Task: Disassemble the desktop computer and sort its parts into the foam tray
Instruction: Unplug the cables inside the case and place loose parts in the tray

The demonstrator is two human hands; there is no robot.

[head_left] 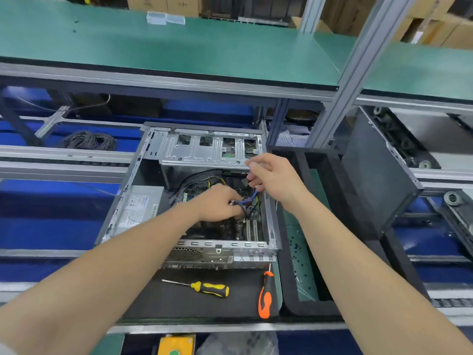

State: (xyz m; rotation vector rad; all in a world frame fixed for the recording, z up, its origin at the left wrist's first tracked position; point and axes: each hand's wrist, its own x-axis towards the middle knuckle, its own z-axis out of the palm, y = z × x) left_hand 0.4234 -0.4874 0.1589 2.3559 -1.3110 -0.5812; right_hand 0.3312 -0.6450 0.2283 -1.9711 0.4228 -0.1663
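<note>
An open desktop computer case (pixel 153 155) lies on its side on the bench, motherboard and cables exposed. My left hand (pixel 217 203) reaches inside and pinches a bundle of blue and black cables (pixel 247 203) near the motherboard. My right hand (pixel 271 175) is above the case's right side, fingers curled round the upper end of the blue cable and a small dark connector. The black foam tray (pixel 289 252) stands right of the case, with several small black screws in its near compartment. The grey power supply (pixel 138 208) sits in the case's left part.
A yellow-handled screwdriver (pixel 210 289) and an orange-handled screwdriver (pixel 266 293) lie on the black mat (pixel 179 301) in front of the case. The dark side panel (pixel 376 180) leans at the tray's right. A green shelf (pixel 179 52) and an aluminium post (pixel 345 80) stand behind.
</note>
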